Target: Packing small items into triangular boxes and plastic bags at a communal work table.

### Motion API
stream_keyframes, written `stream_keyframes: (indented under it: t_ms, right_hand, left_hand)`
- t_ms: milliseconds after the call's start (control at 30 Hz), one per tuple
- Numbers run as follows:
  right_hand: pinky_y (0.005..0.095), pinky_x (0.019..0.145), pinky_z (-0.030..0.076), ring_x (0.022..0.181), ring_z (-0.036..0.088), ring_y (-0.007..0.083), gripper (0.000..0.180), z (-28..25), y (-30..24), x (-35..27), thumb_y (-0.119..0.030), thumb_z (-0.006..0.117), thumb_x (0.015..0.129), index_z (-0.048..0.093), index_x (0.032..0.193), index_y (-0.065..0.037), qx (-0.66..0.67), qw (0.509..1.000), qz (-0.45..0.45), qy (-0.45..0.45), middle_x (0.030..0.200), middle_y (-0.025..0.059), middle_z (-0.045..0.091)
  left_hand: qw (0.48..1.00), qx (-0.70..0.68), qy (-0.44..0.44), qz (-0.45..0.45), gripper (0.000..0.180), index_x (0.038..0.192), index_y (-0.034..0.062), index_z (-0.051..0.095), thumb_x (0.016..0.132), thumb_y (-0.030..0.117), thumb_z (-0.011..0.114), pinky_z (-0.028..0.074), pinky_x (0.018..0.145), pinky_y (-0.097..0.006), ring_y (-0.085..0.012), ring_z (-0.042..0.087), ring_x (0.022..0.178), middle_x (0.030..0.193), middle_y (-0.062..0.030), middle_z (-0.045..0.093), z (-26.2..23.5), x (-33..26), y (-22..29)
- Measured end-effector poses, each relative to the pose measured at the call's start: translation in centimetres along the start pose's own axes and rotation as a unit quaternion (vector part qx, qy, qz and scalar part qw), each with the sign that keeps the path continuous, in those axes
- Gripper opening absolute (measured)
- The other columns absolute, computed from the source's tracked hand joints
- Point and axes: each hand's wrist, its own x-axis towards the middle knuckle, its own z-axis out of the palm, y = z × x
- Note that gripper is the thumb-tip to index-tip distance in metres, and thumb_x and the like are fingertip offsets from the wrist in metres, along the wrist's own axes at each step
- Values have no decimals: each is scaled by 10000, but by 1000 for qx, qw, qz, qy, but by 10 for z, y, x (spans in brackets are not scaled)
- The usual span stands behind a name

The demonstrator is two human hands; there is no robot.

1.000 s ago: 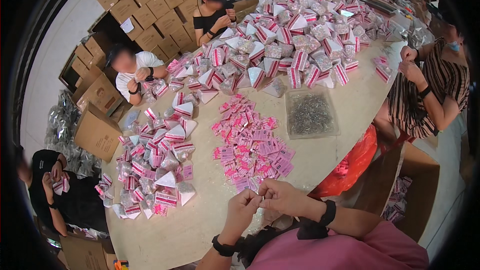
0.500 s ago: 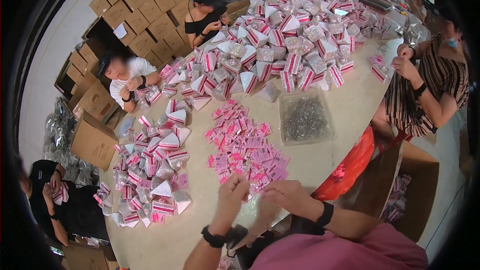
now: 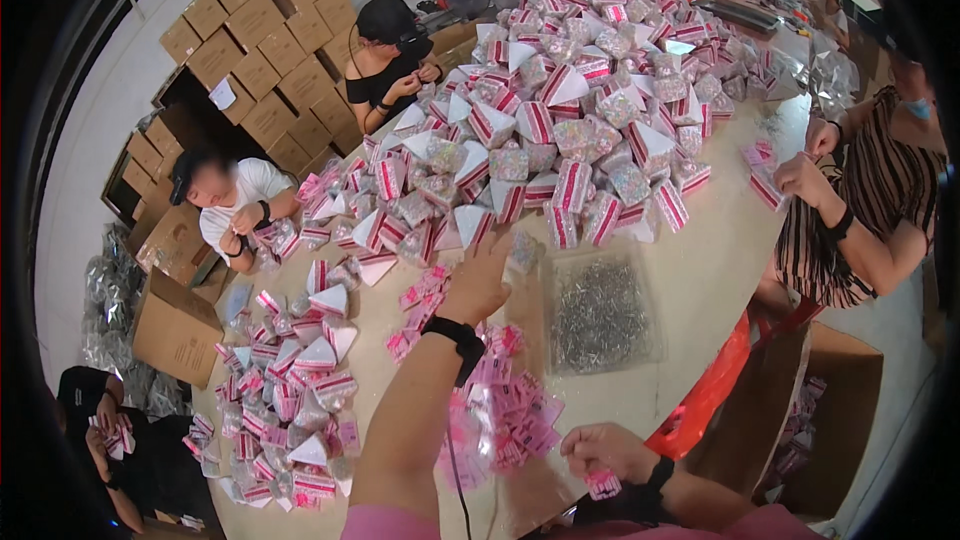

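Overhead, from the head camera: left hand [image 3: 478,285] stretched out toward twelve o'clock across the long table [image 3: 700,270], fingers loosely curled round a small clear packet [image 3: 520,252] at the near edge of the big heap of pink-and-white packets [image 3: 570,110]; black wristband just behind the wrist; grip looks light, whether fully pinched cannot be told; right hand [image 3: 605,450] low at five o'clock, close to the body, fingers closed narrow on a small pink tag [image 3: 603,485]; scatter of loose pink tags [image 3: 500,410] lying between the two hands, partly hidden under the left forearm; clear bag of small metal pieces [image 3: 600,315] just at three o'clock of the left hand, apart from it; smaller pile of finished packets [image 3: 295,390] at nine o'clock.

Judged from this: fetching step in hand, one packet being picked from the heap while a tag waits in the right; next move likely calls for bringing packet back toward six o'clock to meet the tag, without dragging neighbours off the heap.
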Motion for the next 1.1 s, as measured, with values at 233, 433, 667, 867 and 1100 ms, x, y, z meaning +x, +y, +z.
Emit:
stream_keyframes:
  t_ms: [233, 433, 667, 867, 1100]
  right_hand:
    - [216, 614, 423, 661, 520, 117, 154, -13, 4, 4, -18, 483, 917, 564, 1036, 36, 69, 996, 40, -34, 750, 41, 543]
    - [237, 616, 433, 665, 534, 131, 144, -15, 7, 6, 1, 483, 897, 558, 1011, 47, 107, 992, 53, -44, 763, 71, 556]
    - [212, 608, 428, 654, 540, 113, 165, -8, 0, 1, -51, 515, 896, 561, 1026, 41, -11, 999, 25, -24, 747, 53, 573]
    - [231, 591, 443, 639, 554, 135, 144, -8, 14, 6, -79, 543, 880, 556, 965, 36, 69, 996, -15, -47, 707, 59, 561]
    - [220, 518, 419, 569, 544, 112, 127, 49, 3, -2, -29, 566, 861, 581, 975, 27, -120, 989, -83, -4, 701, 71, 584]
  left_hand:
    - [979, 199, -44, 26, 683, 1292, 121, 419, 670, 66, 697, 428, 935, -426, -349, 488, 1104, 1309, -159, 434, 45, 48, -1]
    - [985, -160, 67, -19, 630, 1259, 107, 432, 688, -30, 660, 461, 892, -396, -298, 520, 1116, 1237, -133, 494, 20, 30, -16]
    - [665, -700, 171, -196, 691, 1284, 122, 327, 713, -45, 679, 545, 682, -341, -278, 642, 872, 1164, -133, 545, -40, -118, 39]
    - [430, -858, 212, -185, 489, 1265, 160, 429, 852, 337, 622, 548, 759, -447, -324, 573, 1080, 1319, -109, 490, -48, -233, 71]
    - [480, -811, 277, -187, 498, 1264, 150, 464, 804, 222, 641, 464, 908, -504, -305, 502, 1176, 1307, -93, 497, -45, -297, 100]
